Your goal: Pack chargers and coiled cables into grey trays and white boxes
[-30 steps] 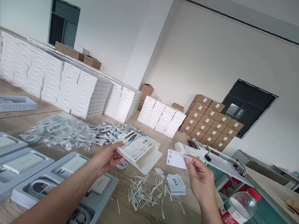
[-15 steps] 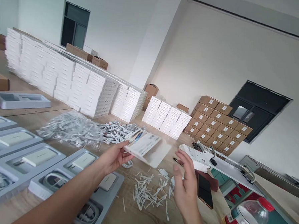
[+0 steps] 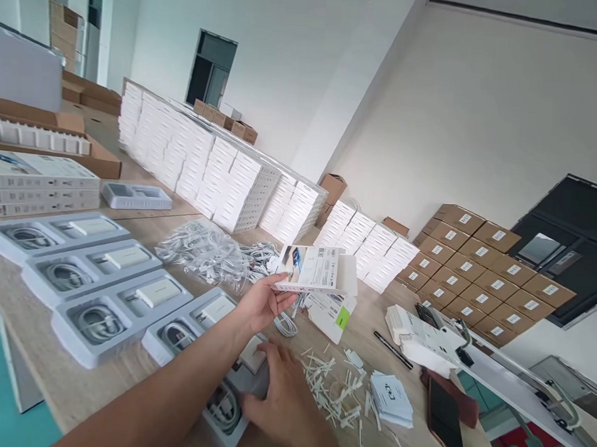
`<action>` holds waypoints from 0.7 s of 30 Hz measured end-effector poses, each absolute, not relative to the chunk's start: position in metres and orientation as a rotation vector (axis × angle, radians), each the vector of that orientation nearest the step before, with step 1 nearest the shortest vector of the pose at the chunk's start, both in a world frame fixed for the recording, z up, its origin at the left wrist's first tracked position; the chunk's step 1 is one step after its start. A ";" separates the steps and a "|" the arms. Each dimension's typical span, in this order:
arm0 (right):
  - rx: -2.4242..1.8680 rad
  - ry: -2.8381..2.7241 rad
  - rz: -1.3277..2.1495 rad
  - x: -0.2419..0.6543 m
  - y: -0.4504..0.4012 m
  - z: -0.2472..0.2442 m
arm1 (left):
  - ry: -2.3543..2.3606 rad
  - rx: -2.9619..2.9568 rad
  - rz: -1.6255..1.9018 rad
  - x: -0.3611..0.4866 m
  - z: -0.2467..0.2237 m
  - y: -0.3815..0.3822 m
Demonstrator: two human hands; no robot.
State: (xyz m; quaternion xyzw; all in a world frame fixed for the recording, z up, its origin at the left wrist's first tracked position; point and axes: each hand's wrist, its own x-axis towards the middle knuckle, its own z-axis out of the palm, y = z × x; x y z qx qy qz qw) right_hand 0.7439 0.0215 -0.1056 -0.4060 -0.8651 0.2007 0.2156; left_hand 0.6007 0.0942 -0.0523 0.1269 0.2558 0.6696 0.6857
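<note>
My left hand (image 3: 264, 305) holds a white printed box (image 3: 316, 268) by its left end, above the table. The box's right end stands open, with flaps spread and a green patch on the lower one. At the nearest grey tray (image 3: 159, 339), which holds white adapters and coiled cables, my right hand (image 3: 285, 383) has its fingers bent over the right edge, beside an adapter (image 3: 252, 354). Part of this tray is hidden by my left forearm. More filled trays (image 3: 108, 320) lie in a row to the left.
Bagged cables (image 3: 202, 248), cut white ties (image 3: 332, 389), folded leaflets (image 3: 392, 398), a black pen (image 3: 393, 350) and a phone (image 3: 445, 421) lie on the table. Stacked white boxes (image 3: 240, 187) stand behind, brown cartons (image 3: 481, 273) at the right. Three printed boxes (image 3: 40, 186) are stacked at left.
My right hand has moved left and down from beside the box to the nearest tray. The box's open flaps now show. The view has turned left, and the bottle has left it.
</note>
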 end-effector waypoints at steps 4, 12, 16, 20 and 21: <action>-1.165 -2.430 0.451 0.730 0.025 -0.108 | 0.587 0.263 1.511 0.599 -0.057 0.098; -1.189 -2.234 0.484 0.785 0.028 -0.059 | 0.580 0.256 1.623 0.591 -0.057 0.101; -1.325 -1.817 0.608 0.849 0.043 -0.020 | 0.593 0.305 1.597 0.597 -0.058 0.099; -1.501 -1.433 0.297 0.894 0.065 -0.012 | 0.602 0.424 1.440 0.617 -0.061 0.090; -1.537 -1.392 0.205 0.901 0.069 -0.012 | 0.606 0.452 1.394 0.623 -0.062 0.088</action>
